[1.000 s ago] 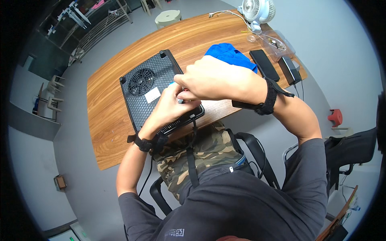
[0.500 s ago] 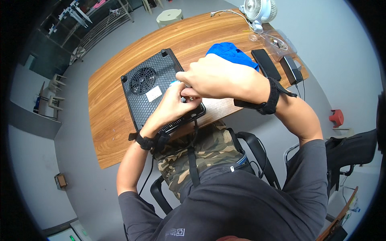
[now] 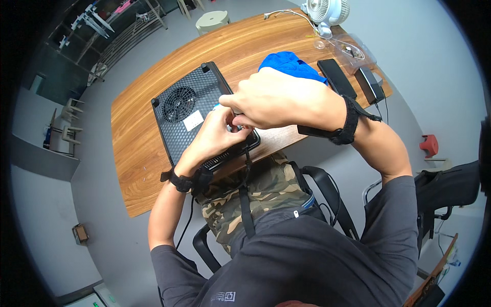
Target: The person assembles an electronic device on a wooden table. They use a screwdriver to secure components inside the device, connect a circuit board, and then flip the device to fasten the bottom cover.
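A flat black appliance [image 3: 171,135] lies bottom up on the table, its round fan grille, corner feet and white label showing; it looks like an induction cooker. Over its right part my two hands meet, fingers close together. My left hand [image 3: 217,134] is curled, thumb toward the fingers, near the appliance's right edge. Just above it is my right hand [image 3: 276,100], bent at the wrist with fingers closed in a pinch. A small bit of light blue shows beside the fingertips. Whatever sits between the fingers is mostly hidden. A black cord [image 3: 248,158] hangs from the appliance's near edge.
Beyond my right hand lies a blue cloth [image 3: 291,66], then a black phone [image 3: 335,77], a black power adapter [image 3: 369,84] and a clear plastic container [image 3: 353,51]. A white fan [image 3: 327,13] stands at the wooden table's [image 3: 138,169] far right corner.
My right hand has turned slightly, its fingertips shifting a little left and down against my left hand. The whole view has drifted slightly. The appliance keeps its place on the table.
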Demonstrator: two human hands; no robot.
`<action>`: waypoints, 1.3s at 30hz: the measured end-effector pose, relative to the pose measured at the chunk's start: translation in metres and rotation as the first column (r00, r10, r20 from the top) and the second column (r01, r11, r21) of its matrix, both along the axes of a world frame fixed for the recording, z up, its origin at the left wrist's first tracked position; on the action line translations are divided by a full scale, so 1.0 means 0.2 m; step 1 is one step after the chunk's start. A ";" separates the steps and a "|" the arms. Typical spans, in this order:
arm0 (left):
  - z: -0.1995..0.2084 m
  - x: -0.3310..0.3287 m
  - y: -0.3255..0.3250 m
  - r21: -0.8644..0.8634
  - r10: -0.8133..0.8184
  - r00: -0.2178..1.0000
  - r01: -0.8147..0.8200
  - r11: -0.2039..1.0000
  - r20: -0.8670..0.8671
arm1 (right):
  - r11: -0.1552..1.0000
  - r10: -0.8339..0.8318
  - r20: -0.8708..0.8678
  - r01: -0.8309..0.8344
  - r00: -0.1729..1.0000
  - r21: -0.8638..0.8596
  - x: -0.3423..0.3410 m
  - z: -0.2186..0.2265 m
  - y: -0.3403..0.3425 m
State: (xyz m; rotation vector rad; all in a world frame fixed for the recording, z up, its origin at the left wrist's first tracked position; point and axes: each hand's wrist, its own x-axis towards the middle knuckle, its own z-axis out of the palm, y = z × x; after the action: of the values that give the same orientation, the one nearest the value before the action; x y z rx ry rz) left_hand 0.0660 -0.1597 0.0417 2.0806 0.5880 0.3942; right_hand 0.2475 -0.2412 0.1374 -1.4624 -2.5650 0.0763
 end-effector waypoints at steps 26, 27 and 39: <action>0.04 0.02 -0.04 0.061 0.049 0.998 -0.051 0.997 0.040 | 0.995 -0.063 0.083 0.055 0.995 0.084 -0.03 -0.02 0.02; 0.02 0.02 -0.05 0.002 0.074 0.993 -0.075 0.997 0.095 | 0.996 -0.049 0.079 0.043 0.996 0.081 -0.03 -0.01 0.01; -0.01 0.01 -0.04 -0.050 0.052 0.996 -0.048 0.998 0.076 | 0.998 -0.040 0.185 0.049 0.982 -0.045 -0.05 0.01 0.01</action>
State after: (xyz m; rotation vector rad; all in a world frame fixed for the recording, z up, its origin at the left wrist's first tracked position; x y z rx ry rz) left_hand 0.0683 -0.1686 0.0395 1.9983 0.5987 0.4825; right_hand 0.2384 -0.2387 0.1401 -1.6149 -2.6900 -0.0026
